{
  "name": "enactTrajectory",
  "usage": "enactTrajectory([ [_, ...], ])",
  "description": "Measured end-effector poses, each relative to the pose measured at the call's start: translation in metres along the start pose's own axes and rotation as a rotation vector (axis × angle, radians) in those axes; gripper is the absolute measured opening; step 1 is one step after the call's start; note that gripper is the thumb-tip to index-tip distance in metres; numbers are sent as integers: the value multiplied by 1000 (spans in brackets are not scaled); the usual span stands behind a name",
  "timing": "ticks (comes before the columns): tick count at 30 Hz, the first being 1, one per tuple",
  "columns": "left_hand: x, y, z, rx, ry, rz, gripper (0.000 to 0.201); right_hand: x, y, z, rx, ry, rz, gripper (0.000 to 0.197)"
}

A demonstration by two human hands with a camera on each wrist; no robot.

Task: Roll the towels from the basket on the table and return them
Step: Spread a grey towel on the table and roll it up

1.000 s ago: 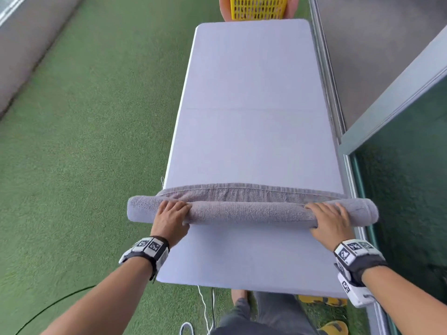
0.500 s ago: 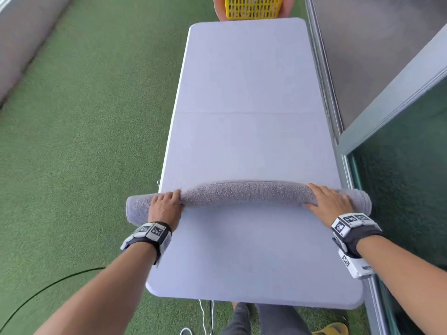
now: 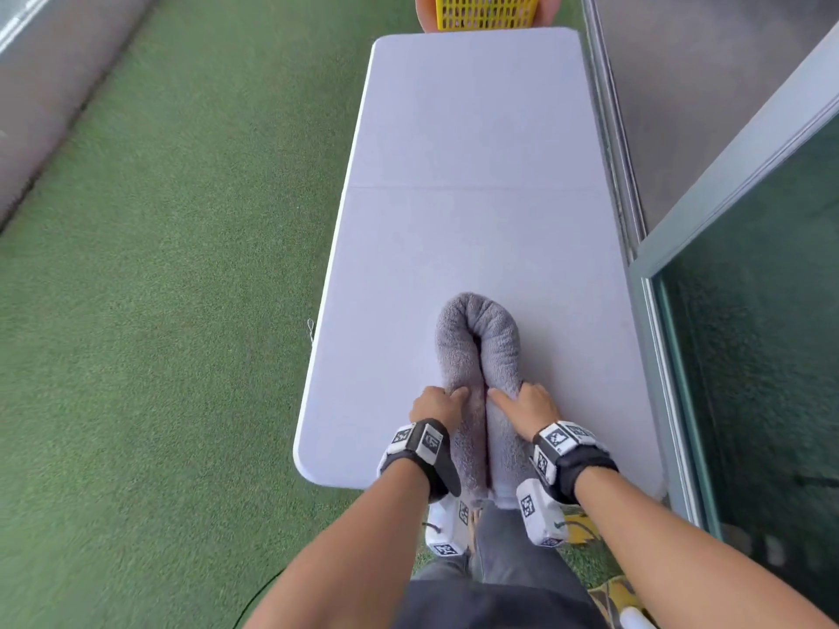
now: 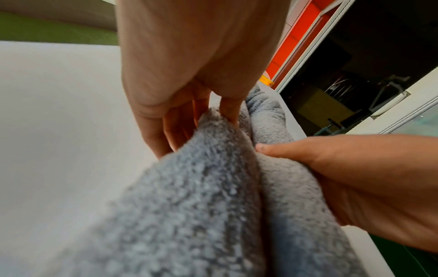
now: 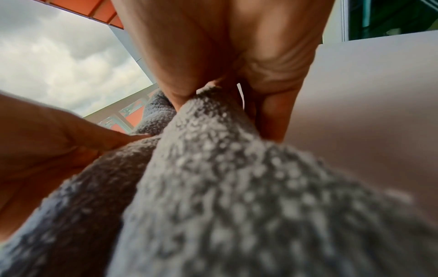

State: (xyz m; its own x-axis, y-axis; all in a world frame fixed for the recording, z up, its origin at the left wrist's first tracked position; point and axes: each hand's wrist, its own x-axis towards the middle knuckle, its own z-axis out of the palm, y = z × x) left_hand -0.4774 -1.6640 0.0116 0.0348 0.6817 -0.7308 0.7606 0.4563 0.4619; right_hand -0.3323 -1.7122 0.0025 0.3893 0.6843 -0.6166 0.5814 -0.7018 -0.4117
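On the near half of the white table [image 3: 476, 143], a rolled grey towel [image 3: 476, 329] lies bent double into a narrow U, its bend pointing toward the yellow basket [image 3: 486, 11] beyond the table's far end and its two legs running side by side back to the near edge. Left hand [image 3: 436, 406] grips the left leg, thumb on top and fingers curled round its outer side; right hand [image 3: 529, 408] grasps the right leg likewise.

no readable text, labels or numbers
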Motion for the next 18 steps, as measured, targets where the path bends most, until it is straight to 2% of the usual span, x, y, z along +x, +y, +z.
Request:
enactTrajectory([
  [3,-1,-10,2,-170,-48,5,41,-4,0,-10,56,36,6,70],
  [6,-8,-10,14,-329,-92,-4,43,-13,-6,-7,40,93,-17,99],
  [8,-23,-9,29,-591,-197,-33,56,-19,-12,2,-67,145,7,123],
  [9,-31,-11,36,-704,-261,-54,52,-21,-15,6,-117,166,27,134],
  [11,-52,-20,39,-767,-317,-62,30,-21,-19,18,-223,210,56,146],
  [12,-60,-29,34,-750,-329,-64,19,-19,-21,25,-277,244,65,148],
  [14,-65,-58,19,-684,-309,-82,21,-16,-24,30,-349,302,68,144],
  [18,-81,-145,-35,-515,-235,-99,27,-7,-29,7,-306,247,-24,108],
])
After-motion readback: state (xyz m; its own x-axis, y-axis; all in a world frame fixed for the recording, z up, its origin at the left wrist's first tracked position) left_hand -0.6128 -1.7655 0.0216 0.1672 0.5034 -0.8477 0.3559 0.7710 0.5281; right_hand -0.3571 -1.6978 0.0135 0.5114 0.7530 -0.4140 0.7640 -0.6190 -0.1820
